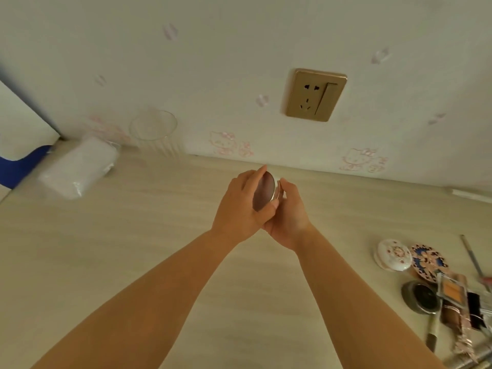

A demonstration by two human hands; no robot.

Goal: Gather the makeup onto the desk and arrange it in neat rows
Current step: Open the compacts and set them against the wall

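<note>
A round silver compact (265,191) is held tilted on edge above the far middle of the light wooden desk (133,249). My left hand (241,209) grips its left side, fingers over its top rim. My right hand (291,217) cups its right side from below. At the desk's right edge lies a heap of makeup: a white floral compact (393,254), a blue-and-pink patterned compact (429,262), a dark round compact (422,296), an orange palette (452,291), brushes and pencils.
A clear glass (157,134) stands by the wall at the back left, beside a white plastic-wrapped pack (80,169). A blue object (18,166) sits at the far left. A gold wall socket (315,94) is on the wall above the desk.
</note>
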